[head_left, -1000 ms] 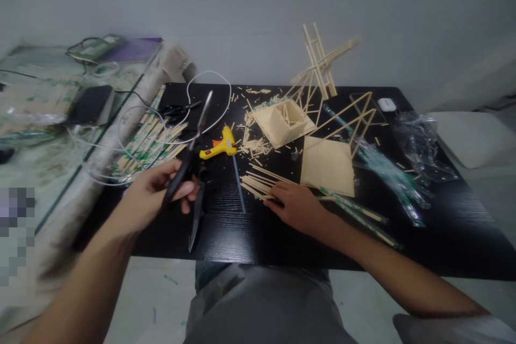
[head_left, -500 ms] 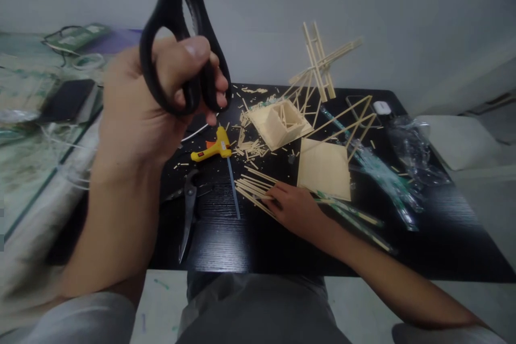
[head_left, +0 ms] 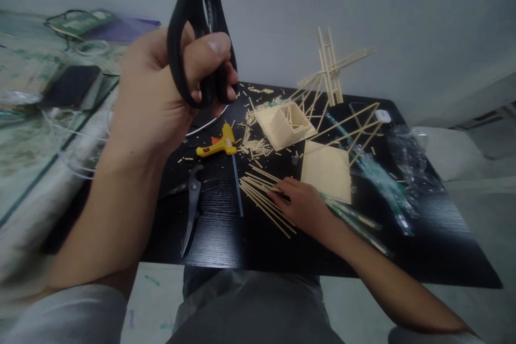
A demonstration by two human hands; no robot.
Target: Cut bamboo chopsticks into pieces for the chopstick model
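My left hand (head_left: 161,97) is raised close to the camera, its fingers closed through the black handles of a pair of scissors (head_left: 198,27) whose blades run out of the top of the frame. My right hand (head_left: 304,205) rests low on the black table (head_left: 250,242), fingers curled on a loose bundle of thin wooden sticks (head_left: 262,196). Just beyond it lie a flat square wooden panel (head_left: 326,169) and an open wooden box frame (head_left: 284,123). A stick lattice (head_left: 328,67) stands upright at the back.
A yellow glue gun (head_left: 215,145) and black pliers (head_left: 191,209) lie left of the sticks among scattered offcuts. Crumpled clear plastic wrappers (head_left: 403,172) cover the right side. A white cable and a cluttered glass surface (head_left: 44,107) sit on the left.
My left hand lifted the scissors from the table up toward the camera. My right hand stayed on the stick bundle, which now lies more spread out.
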